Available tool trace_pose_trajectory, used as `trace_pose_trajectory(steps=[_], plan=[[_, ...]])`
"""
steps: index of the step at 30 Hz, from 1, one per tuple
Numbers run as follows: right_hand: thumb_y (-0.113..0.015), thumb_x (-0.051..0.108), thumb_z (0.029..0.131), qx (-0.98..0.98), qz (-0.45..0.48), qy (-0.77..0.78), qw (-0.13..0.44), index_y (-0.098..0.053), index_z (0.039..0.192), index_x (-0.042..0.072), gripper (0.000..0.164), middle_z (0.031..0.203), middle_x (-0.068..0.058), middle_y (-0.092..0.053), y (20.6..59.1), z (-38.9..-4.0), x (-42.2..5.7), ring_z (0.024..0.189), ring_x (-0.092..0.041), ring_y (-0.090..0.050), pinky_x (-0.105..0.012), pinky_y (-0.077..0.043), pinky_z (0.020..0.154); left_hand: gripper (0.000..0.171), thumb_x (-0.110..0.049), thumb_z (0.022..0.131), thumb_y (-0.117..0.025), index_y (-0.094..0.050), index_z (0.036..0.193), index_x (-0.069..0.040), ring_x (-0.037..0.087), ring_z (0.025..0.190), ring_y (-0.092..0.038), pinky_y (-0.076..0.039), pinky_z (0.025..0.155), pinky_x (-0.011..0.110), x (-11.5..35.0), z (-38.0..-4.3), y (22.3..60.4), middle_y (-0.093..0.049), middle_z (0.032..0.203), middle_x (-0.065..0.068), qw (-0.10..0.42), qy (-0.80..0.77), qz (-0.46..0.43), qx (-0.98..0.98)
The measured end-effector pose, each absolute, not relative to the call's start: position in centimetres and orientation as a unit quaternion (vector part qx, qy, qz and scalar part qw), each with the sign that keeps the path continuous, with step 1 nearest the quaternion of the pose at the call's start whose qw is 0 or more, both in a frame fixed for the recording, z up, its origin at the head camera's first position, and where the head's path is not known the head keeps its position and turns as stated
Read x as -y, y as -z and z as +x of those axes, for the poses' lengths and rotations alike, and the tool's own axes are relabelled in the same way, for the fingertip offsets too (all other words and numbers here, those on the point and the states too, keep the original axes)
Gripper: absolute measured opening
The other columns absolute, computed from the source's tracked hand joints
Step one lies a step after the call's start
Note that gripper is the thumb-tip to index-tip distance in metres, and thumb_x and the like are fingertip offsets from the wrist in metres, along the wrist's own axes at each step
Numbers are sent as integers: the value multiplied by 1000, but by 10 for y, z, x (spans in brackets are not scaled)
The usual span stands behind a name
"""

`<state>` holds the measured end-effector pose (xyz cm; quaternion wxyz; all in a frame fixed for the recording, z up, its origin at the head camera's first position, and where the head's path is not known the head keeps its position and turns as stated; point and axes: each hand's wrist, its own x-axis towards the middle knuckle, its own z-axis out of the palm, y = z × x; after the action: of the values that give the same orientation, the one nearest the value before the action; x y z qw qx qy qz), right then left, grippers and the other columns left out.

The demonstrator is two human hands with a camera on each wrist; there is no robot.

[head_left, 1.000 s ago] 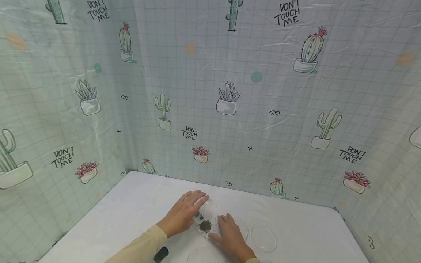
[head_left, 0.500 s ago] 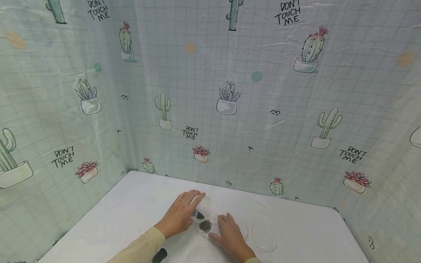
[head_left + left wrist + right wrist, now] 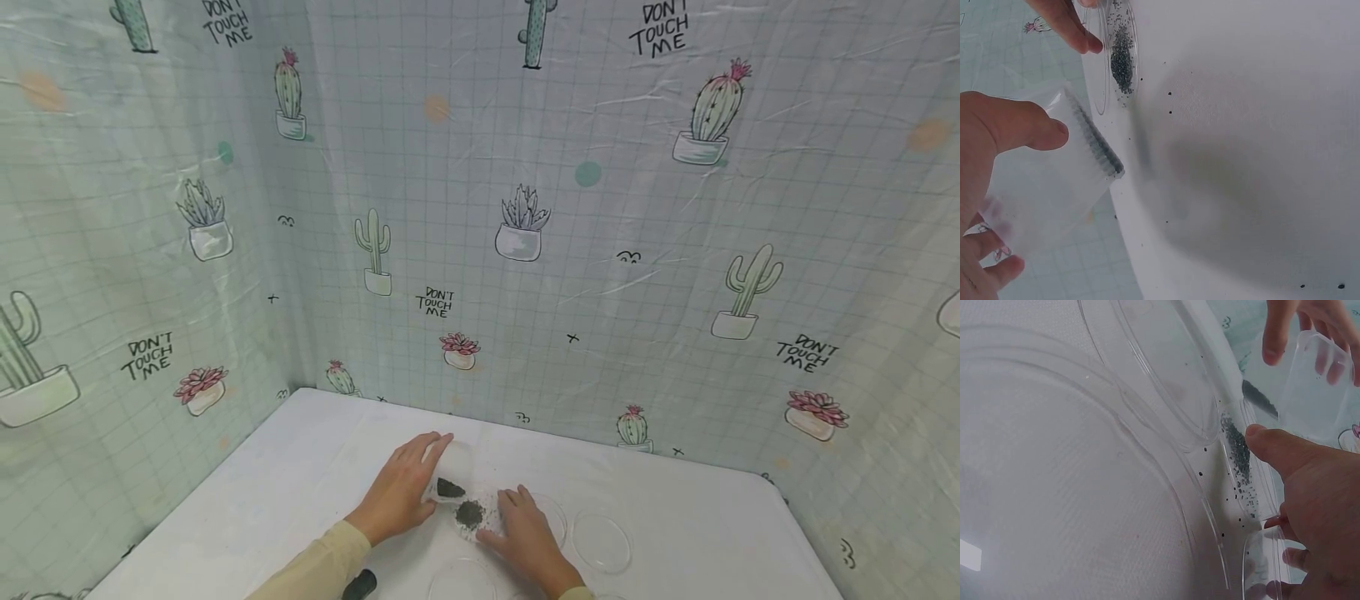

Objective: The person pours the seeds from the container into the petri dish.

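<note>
My left hand (image 3: 401,487) grips a translucent plastic container (image 3: 1041,181), its thumb on one side and fingers on the other. The container is tilted, and dark granules (image 3: 450,488) lie gathered along its low edge, close beside a small clear petri dish (image 3: 1135,50). A heap of the same granules (image 3: 470,514) lies in the dish, with loose grains scattered around it. My right hand (image 3: 528,537) holds this dish by its edge, thumb (image 3: 1266,440) on the near side and fingers on the far side.
More clear round dishes (image 3: 602,542) lie right of the right hand, and another large one (image 3: 462,579) sits at the front. Stray grains (image 3: 1341,286) dot the white table (image 3: 330,442). A dark rounded object (image 3: 360,585) shows beneath the left forearm. Cactus-print sheeting (image 3: 480,250) surrounds the table.
My left hand has shifted slightly left with the container, which has turned so that its granules show as a wider patch. The right hand and its dish stay in place.
</note>
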<state>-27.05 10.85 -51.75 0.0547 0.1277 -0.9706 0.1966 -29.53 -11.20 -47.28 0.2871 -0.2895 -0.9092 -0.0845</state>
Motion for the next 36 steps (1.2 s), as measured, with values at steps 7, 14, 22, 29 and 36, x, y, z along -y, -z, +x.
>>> trace_pose_trajectory(steps=[7,14,22,29,36], plan=[[-66,54,73,971,131,-194,57,-52,124,-1,76,126,-16,-54,518,-271,-109,127,-41,-39,-58,-38,99,103,-28,53,-84,-32,140,-11,24,121,-48,-43,101,41,117,-292,474,-47,133,9,265,122,-245,924],[-67,53,72,971,127,-195,55,-53,123,-2,76,126,-17,-54,517,-270,-108,126,-42,-39,-58,-38,99,103,-27,54,-84,-31,140,-10,25,119,-50,-45,100,39,120,-292,476,-45,134,8,240,155,-210,935],[-68,49,73,968,135,-203,57,-53,122,-4,74,125,-18,-54,516,-269,-109,126,-43,-39,-59,-37,99,104,-28,54,-85,-30,140,-9,24,117,-51,-46,99,37,122,-293,481,-43,132,8,225,182,-187,939],[-67,49,74,966,140,-210,52,-52,123,-4,73,126,-18,-53,515,-268,-110,126,-43,-38,-59,-37,99,106,-27,57,-84,-25,143,-9,25,114,-52,-48,95,38,126,-291,482,-42,130,10,194,221,-170,940],[-67,49,75,966,137,-213,42,-51,124,-3,74,127,-18,-52,514,-269,-110,127,-43,-37,-60,-36,99,104,-29,60,-83,-24,143,-9,27,111,-53,-49,94,41,131,-293,487,-41,128,12,172,238,-163,942]])
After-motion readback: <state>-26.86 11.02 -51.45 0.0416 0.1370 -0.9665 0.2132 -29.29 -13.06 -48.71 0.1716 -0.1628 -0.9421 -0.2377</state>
